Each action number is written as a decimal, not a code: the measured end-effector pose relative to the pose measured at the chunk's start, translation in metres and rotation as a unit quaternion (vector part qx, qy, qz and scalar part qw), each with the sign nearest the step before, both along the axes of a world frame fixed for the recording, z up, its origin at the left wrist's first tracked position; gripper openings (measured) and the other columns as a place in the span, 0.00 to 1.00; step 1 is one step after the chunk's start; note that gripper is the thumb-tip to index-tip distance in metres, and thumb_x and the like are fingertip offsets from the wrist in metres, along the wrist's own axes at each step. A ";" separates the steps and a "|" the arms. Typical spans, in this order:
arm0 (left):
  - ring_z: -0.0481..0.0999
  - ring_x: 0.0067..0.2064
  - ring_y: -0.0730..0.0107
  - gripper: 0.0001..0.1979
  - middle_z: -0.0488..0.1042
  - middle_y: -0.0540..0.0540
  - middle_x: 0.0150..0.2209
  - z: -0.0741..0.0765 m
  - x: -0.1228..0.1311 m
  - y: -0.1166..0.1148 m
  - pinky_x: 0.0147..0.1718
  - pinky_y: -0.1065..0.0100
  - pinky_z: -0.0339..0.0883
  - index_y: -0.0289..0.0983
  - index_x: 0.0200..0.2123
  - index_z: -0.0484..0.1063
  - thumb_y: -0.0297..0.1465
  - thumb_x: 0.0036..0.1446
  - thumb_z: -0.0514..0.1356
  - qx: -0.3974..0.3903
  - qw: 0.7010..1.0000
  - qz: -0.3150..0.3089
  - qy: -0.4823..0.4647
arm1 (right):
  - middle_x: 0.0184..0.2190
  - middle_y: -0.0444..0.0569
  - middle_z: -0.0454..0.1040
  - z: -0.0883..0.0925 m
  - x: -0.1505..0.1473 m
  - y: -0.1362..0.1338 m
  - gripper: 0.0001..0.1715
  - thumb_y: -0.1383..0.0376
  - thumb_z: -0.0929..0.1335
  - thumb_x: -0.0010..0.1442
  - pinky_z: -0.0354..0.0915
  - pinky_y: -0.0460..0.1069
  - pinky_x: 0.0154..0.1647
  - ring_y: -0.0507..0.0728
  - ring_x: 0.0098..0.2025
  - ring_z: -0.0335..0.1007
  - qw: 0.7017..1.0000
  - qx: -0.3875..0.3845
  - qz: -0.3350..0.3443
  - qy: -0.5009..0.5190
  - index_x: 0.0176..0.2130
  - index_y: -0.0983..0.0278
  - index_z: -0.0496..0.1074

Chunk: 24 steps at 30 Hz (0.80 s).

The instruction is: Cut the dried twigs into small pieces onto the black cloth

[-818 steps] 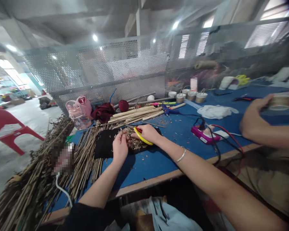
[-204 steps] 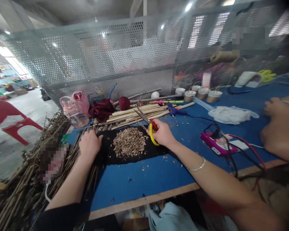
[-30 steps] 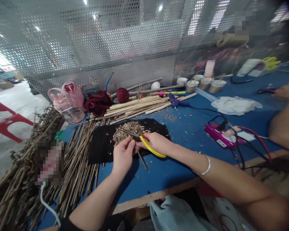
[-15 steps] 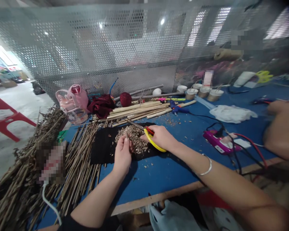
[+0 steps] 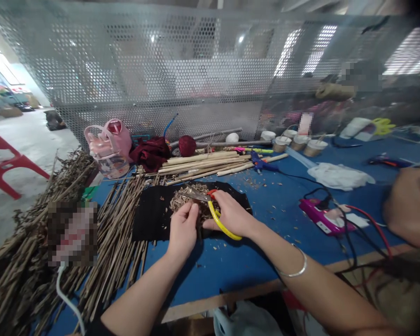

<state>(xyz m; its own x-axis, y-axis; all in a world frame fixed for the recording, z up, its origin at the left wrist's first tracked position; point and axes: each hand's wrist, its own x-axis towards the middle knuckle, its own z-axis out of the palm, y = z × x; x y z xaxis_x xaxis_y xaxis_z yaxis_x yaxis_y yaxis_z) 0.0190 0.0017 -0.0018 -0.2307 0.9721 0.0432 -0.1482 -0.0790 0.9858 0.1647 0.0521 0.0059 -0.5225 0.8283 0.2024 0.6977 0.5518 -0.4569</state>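
Note:
My right hand [image 5: 231,214] grips a pair of scissors [image 5: 215,217] with yellow and red handles, its blades pointing left over my left fingertips. My left hand [image 5: 184,227] is closed in a pinch just below the blades; what it holds is hidden by the fingers. Both hands are over a heap of small dry chips [image 5: 180,198] on a black cloth [image 5: 149,214]. Left of the cloth lie many thin brown stalks [image 5: 117,233], and behind it a stack of pale peeled sticks [image 5: 203,163].
Behind the sticks are a pink bottle [image 5: 114,151], dark red cloth [image 5: 150,154] and a yarn ball [image 5: 187,146]. A blue glue gun [image 5: 261,162], white bag [image 5: 338,175] and purple power strip [image 5: 324,217] with cables lie rightward. Another person's arm [image 5: 409,205] shows at right.
The scissors' blades have come down and over the fingertips of my left hand. My left hand has shifted slightly right and lower, and the view has moved a little.

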 end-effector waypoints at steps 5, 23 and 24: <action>0.71 0.30 0.72 0.11 0.74 0.47 0.28 -0.004 0.002 0.001 0.33 0.71 0.64 0.33 0.32 0.73 0.35 0.48 0.61 -0.018 0.999 -0.004 -0.048 | 0.40 0.53 0.63 0.002 -0.001 -0.002 0.40 0.46 0.72 0.39 0.58 0.54 0.42 0.60 0.42 0.59 1.000 -0.010 0.006 -0.014 0.44 0.65 0.60; 0.73 0.32 0.70 0.15 0.77 0.45 0.33 -0.008 -0.004 0.002 0.34 0.71 0.65 0.33 0.35 0.76 0.37 0.46 0.62 -0.031 0.999 0.032 0.017 | 0.23 0.44 0.67 -0.008 -0.008 -0.002 0.29 0.41 0.67 0.44 0.49 0.45 0.24 0.51 0.23 0.60 0.998 -0.034 -0.050 -0.025 0.30 0.63 0.62; 0.73 0.33 0.70 0.16 0.77 0.45 0.34 -0.009 -0.004 0.003 0.35 0.70 0.65 0.33 0.36 0.76 0.37 0.46 0.63 -0.029 0.999 0.035 0.010 | 0.23 0.44 0.67 -0.009 -0.008 -0.001 0.28 0.41 0.67 0.44 0.49 0.45 0.23 0.51 0.23 0.59 0.998 -0.039 -0.049 -0.018 0.29 0.63 0.62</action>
<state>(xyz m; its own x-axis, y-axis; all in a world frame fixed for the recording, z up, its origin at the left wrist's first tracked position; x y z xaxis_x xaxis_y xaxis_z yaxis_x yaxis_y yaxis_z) 0.0145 0.0045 -0.0105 -0.2974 0.9547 -0.0072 -0.1239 -0.0311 0.9918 0.1565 0.0508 -0.0035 -0.4440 0.8883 0.1176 0.7631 0.4437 -0.4699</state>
